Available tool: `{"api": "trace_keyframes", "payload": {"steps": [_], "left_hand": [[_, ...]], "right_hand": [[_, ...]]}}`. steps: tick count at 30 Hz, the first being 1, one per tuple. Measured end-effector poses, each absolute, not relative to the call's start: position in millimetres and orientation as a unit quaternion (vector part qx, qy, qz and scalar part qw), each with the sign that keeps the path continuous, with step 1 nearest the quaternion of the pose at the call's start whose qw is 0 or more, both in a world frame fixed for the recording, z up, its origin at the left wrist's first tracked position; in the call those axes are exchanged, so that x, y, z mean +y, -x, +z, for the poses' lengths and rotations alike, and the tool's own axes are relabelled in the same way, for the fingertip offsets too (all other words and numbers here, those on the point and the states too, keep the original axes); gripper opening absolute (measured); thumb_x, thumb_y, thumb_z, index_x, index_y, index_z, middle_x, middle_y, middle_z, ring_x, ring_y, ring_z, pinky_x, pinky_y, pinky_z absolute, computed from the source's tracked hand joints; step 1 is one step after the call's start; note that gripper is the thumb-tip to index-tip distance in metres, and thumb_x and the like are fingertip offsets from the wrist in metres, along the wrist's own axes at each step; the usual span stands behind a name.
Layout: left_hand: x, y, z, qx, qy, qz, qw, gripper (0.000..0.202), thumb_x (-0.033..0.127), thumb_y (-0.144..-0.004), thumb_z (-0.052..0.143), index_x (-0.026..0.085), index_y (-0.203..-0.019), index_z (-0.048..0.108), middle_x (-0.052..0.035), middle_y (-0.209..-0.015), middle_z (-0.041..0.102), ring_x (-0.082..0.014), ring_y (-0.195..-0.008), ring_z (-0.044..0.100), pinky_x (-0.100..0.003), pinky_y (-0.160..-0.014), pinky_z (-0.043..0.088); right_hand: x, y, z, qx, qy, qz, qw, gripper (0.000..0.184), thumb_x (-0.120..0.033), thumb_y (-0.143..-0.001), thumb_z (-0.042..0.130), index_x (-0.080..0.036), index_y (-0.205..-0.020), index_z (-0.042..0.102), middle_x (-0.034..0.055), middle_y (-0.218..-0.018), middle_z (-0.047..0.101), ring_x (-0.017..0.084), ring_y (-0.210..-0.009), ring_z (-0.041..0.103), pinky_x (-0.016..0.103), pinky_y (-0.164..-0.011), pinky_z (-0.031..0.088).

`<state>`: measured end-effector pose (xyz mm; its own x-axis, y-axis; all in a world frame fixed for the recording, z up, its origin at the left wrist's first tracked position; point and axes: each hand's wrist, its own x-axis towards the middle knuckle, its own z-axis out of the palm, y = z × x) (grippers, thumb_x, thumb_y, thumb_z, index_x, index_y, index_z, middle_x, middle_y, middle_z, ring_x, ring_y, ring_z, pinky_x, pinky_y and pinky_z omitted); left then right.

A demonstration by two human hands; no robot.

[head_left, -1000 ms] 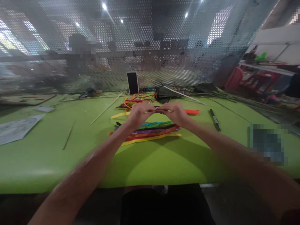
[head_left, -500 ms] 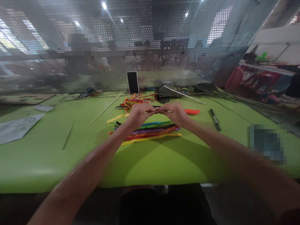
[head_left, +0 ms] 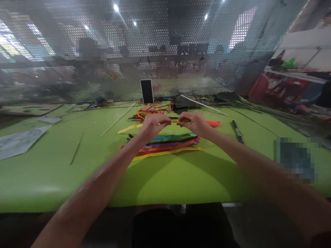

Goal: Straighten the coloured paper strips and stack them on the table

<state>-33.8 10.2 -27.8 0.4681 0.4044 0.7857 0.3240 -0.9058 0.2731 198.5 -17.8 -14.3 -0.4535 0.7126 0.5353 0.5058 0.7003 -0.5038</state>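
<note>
A short stretch of yellow strip [head_left: 174, 121] shows between my two hands. My left hand [head_left: 155, 124] pinches its left side, and a longer yellow tail [head_left: 129, 129] runs out to the left past that hand. On the other side my right hand [head_left: 191, 123] has its fingertips closed on the strip. Just nearer to me lies a row of coloured strips [head_left: 168, 144] in blue, green, purple, orange, red and yellow, partly under my left forearm. Behind my hands is a loose heap of red and orange strips [head_left: 152, 112]. An orange-red piece [head_left: 214, 123] lies right of my right hand.
A black marker [head_left: 237, 131] lies at the right. A phone [head_left: 147, 91] stands upright at the back before a perforated metal screen [head_left: 165, 62]. Thin sticks [head_left: 117, 119] and a drawing sheet [head_left: 23, 141] are at the left on the green table [head_left: 165, 182]. Dark sheets [head_left: 188, 101] lie behind.
My hands have moved apart from fingertips touching, the right one shifting right. The yellow strip between them now shows.
</note>
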Motion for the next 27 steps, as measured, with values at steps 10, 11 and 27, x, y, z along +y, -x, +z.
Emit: {"api": "trace_keyframes", "payload": {"steps": [10, 11, 27], "left_hand": [[12.6, 33.9, -32.1, 0.201, -0.857, 0.471, 0.06, 0.007, 0.022, -0.087, 0.073, 0.018, -0.084, 0.079, -0.0041, -0.077, 0.077, -0.0158, -0.07, 0.071, -0.024, -0.067, 0.053], [12.1, 33.7, -32.1, 0.199, -0.858, 0.471, 0.059, 0.007, 0.021, -0.087, 0.073, 0.018, -0.083, 0.078, -0.004, -0.077, 0.077, -0.0155, -0.07, 0.071, -0.024, -0.068, 0.054], [11.3, 29.4, -35.7, 0.177, -0.861, 0.472, 0.057, 0.012, 0.026, -0.088, 0.071, 0.017, -0.082, 0.076, -0.0077, -0.082, 0.077, -0.0179, -0.076, 0.072, -0.028, -0.072, 0.056]], "right_hand": [[-15.4, -200.1, -16.9, -0.852, 0.353, 0.071, 0.381, 0.008, -0.025, -0.088, 0.068, -0.018, -0.084, 0.067, 0.0037, -0.079, 0.072, 0.017, -0.07, 0.063, 0.027, -0.068, 0.044], [-14.6, -200.4, -17.0, -0.847, 0.356, 0.082, 0.386, 0.011, -0.026, -0.087, 0.07, -0.018, -0.081, 0.067, 0.0033, -0.077, 0.071, 0.016, -0.069, 0.063, 0.027, -0.066, 0.044], [-21.0, -190.9, -14.5, -0.847, 0.329, 0.106, 0.405, 0.024, -0.025, -0.084, 0.065, -0.019, -0.063, 0.057, 0.0035, -0.075, 0.069, 0.014, -0.068, 0.06, 0.027, -0.065, 0.044]]}}
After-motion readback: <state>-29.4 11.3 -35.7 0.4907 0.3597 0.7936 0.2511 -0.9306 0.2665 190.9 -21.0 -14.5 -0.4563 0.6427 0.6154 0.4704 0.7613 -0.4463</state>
